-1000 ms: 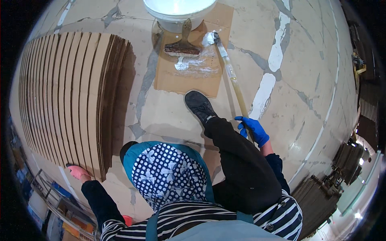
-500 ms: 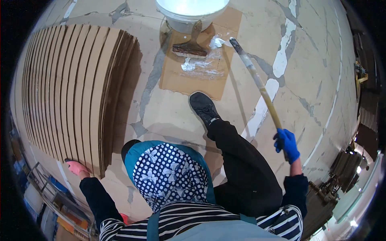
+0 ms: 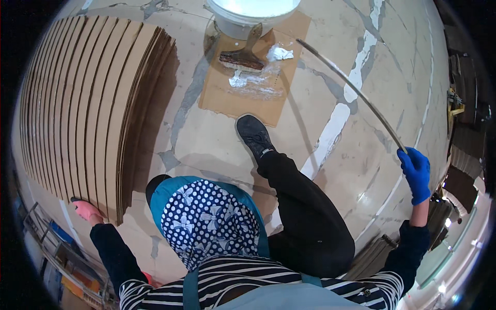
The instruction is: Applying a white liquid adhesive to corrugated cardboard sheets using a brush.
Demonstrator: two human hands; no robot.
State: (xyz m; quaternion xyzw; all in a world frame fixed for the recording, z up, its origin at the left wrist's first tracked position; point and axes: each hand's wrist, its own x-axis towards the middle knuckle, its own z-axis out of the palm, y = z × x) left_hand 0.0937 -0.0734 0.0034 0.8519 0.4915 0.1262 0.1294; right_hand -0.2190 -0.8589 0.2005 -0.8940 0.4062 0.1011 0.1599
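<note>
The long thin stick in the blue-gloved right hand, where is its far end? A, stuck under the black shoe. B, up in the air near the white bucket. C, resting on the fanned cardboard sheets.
B: the long thin stick rises from the blue-gloved right hand toward the white bucket, clear of the fanned cardboard sheets.

1. The left hand (image 3: pixel 85 211), in a pink glove, reaches out low to the left, palm down, arm bent in a dark sleeve.
2. The right hand (image 3: pixel 416 173), in a blue glove, is raised out to the right, fingers curled closed, arm extended.
</note>
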